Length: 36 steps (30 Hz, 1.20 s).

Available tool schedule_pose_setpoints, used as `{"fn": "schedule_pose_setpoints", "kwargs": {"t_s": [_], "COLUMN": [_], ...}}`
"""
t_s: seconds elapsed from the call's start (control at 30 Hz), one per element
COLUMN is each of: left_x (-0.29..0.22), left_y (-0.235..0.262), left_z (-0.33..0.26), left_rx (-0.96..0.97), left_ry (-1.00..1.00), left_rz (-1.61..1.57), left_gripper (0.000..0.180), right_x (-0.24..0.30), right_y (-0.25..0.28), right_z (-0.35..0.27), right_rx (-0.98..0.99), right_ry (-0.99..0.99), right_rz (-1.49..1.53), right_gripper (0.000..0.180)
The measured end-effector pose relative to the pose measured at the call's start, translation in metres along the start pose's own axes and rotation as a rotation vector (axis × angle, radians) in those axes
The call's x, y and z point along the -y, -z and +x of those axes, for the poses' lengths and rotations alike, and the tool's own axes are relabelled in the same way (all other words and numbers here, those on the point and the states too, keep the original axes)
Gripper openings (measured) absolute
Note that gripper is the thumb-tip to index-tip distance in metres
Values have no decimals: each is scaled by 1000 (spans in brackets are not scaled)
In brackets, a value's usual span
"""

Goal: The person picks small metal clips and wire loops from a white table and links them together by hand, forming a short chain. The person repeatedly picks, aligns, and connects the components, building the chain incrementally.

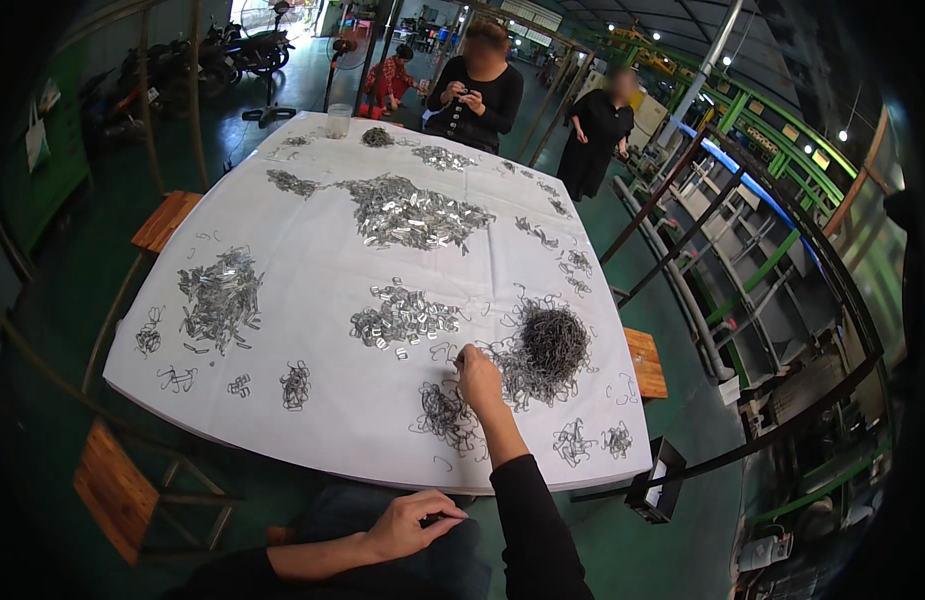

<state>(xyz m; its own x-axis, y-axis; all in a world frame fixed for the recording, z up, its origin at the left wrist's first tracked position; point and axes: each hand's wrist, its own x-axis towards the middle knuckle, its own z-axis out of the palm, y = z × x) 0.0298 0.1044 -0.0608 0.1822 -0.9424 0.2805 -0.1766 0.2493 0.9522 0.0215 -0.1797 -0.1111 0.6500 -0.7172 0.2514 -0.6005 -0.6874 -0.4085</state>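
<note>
My right hand (480,380) reaches over the white-covered table (312,285), fingers pinched together; what they hold, if anything, is too small to make out. It hovers between a pile of small flat metal buckles (407,318) and a loose pile of bent wire hooks (445,415). To its right rises a dense dark heap of wire hooks (554,340). Before the table's near edge, above my lap, my left hand (414,524) is closed, thumb against curled fingers. Something dark shows in its grip, its kind unclear.
A large heap of flat metal pieces (412,212) covers the table's far middle, another pile (220,298) its left. A clear tub (338,121) stands at the far edge. Wooden stools (115,490) flank the table. A person in black (482,95) sits opposite; another (597,130) stands right.
</note>
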Motion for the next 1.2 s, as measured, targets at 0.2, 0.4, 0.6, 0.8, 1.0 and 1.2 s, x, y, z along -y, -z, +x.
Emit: {"fn": "schedule_pose_setpoints", "kwargs": {"t_s": [0.2, 0.4, 0.6, 0.8, 1.0, 1.2], "left_x": [7, 11, 17, 9, 8, 69], "left_y": [4, 4, 1, 2, -4, 60], "left_z": [9, 16, 16, 19, 17, 90], "left_rx": [-49, -43, -82, -82, -76, -305], "left_ry": [-54, 78, 119, 111, -7, 18], "left_rz": [49, 15, -135, -198, -96, 350], "left_gripper": [12, 10, 14, 10, 13, 12], "right_x": [-7, 25, 94, 109, 117, 119], "right_y": [33, 81, 122, 118, 108, 108], "right_z": [-47, -134, -218, -224, -226, -235], "right_rx": [6, -143, -146, -201, -304, -412], "right_ry": [-325, -392, -590, -670, -619, -590], "right_rz": [388, 822, 1148, 1124, 1195, 1117], "right_gripper": [12, 12, 15, 12, 10, 7]}}
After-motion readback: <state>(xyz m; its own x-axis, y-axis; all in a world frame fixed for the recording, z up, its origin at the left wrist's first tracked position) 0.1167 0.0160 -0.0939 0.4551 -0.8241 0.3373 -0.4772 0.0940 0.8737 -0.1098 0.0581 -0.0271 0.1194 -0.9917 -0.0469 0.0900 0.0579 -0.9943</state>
